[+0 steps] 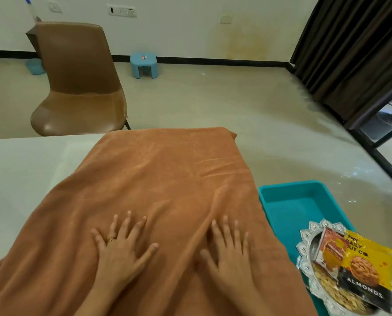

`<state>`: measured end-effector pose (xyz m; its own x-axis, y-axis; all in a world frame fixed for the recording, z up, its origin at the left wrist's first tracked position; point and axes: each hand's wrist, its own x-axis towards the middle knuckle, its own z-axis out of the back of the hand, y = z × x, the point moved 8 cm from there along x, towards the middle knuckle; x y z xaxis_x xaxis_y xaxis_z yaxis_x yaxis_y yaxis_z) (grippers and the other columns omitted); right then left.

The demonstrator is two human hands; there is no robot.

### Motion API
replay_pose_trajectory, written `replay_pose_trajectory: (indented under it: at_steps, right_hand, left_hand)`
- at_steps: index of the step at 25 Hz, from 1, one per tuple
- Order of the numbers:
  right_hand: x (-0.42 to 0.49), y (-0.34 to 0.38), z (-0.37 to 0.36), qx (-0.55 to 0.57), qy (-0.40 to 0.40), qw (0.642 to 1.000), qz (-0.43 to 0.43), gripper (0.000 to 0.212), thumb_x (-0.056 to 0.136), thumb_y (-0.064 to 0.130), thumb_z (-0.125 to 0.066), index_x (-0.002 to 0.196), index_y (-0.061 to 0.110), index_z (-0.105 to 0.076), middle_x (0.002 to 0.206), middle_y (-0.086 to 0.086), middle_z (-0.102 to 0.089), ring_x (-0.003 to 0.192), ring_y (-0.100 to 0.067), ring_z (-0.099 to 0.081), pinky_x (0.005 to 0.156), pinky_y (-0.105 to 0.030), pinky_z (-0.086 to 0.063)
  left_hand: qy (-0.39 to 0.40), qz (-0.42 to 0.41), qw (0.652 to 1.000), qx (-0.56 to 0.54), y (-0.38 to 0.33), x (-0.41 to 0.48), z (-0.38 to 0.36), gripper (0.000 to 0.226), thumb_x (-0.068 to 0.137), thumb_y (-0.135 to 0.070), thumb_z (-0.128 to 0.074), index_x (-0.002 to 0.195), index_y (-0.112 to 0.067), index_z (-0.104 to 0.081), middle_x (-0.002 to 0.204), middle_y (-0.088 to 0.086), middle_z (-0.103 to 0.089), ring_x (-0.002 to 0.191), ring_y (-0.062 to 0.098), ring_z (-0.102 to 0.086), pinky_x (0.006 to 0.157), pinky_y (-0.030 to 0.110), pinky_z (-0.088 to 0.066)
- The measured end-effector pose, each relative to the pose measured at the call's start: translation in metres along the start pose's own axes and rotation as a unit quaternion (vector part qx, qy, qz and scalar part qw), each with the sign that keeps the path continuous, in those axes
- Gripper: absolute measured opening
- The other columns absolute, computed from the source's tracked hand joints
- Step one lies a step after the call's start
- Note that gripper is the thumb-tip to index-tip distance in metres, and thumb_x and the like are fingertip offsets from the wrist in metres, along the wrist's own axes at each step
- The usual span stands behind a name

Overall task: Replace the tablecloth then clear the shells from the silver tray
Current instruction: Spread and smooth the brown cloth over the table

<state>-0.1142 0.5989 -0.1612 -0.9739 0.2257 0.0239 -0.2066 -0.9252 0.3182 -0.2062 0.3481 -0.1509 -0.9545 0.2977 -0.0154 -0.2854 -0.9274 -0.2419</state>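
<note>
From the head camera, an orange-brown tablecloth (163, 183) lies spread over the right part of a pale table (31, 165), slightly wrinkled, its far edge hanging over the table's end. The left hand (120, 249) and right hand (227, 249) both lie palm down on the near part of the cloth, fingers straight and spread, a little apart from each other. Just right of the cloth sits a teal tub (297, 208), its far half bare. At its near end rests the silver tray (305, 241), holding pale shells (327, 285), a yellow-and-black almond packet (368, 265) and a smaller red-orange packet (329, 245). A brown chair (79, 78) stands beyond the table.
</note>
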Motion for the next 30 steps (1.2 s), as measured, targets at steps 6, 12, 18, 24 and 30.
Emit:
replay_pose_trajectory:
  at_steps: [6, 12, 18, 24, 30]
  right_hand:
    - [-0.099, -0.064, 0.017, -0.076, 0.028, 0.997, -0.016, 0.075, 0.084, 0.076, -0.025, 0.150, 0.040, -0.016, 0.159, 0.008, -0.011, 0.147, -0.019, -0.009, 0.116, -0.048, -0.010]
    - [-0.090, -0.106, 0.044, -0.091, 0.050, 0.994, -0.035, 0.072, 0.088, 0.072, -0.011, 0.151, 0.038, -0.002, 0.160, 0.001, 0.010, 0.146, -0.018, 0.015, 0.118, -0.049, 0.004]
    - [-0.149, -0.006, -0.006, -0.048, 0.053, 0.997, -0.004, 0.069, 0.089, 0.071, -0.019, 0.149, 0.043, -0.001, 0.160, 0.006, 0.005, 0.147, -0.021, 0.009, 0.116, -0.048, 0.008]
    - [-0.148, -0.060, 0.011, -0.095, 0.047, 0.994, 0.012, 0.069, 0.086, 0.071, -0.023, 0.149, 0.044, -0.010, 0.160, 0.009, -0.008, 0.148, -0.017, -0.003, 0.118, -0.049, -0.002]
    - [-0.121, 0.043, -0.003, 0.016, -0.015, 1.000, 0.001, 0.070, 0.086, 0.047, -0.034, 0.146, 0.011, -0.035, 0.154, -0.019, -0.026, 0.144, -0.031, -0.017, 0.115, -0.048, -0.010]
  left_hand:
    - [0.038, -0.039, 0.998, 0.006, 0.001, -0.050, -0.017, 0.086, 0.078, -0.084, -0.014, 0.150, -0.037, -0.018, 0.159, 0.000, -0.013, 0.147, 0.023, 0.001, 0.113, 0.051, 0.014]
    - [0.012, -0.001, 1.000, 0.011, 0.034, -0.106, 0.013, 0.083, 0.084, -0.077, -0.014, 0.142, -0.026, -0.043, 0.153, 0.011, -0.031, 0.142, 0.031, -0.024, 0.113, 0.059, -0.012]
    - [-0.032, 0.292, 0.956, 0.002, 0.114, -0.183, 0.049, 0.095, 0.068, -0.086, -0.023, 0.149, -0.037, -0.017, 0.158, 0.013, -0.011, 0.142, 0.042, -0.007, 0.102, 0.070, 0.011]
    - [-0.070, 0.399, 0.911, -0.079, 0.177, -0.228, 0.068, 0.075, 0.090, -0.069, -0.017, 0.149, -0.023, -0.019, 0.157, 0.014, -0.016, 0.142, 0.043, -0.008, 0.103, 0.072, 0.004]
    - [-0.091, 0.403, 0.881, -0.230, 0.213, -0.251, 0.048, 0.048, 0.102, -0.039, -0.029, 0.136, -0.009, -0.043, 0.141, 0.022, -0.041, 0.133, 0.046, -0.028, 0.110, 0.062, -0.017]
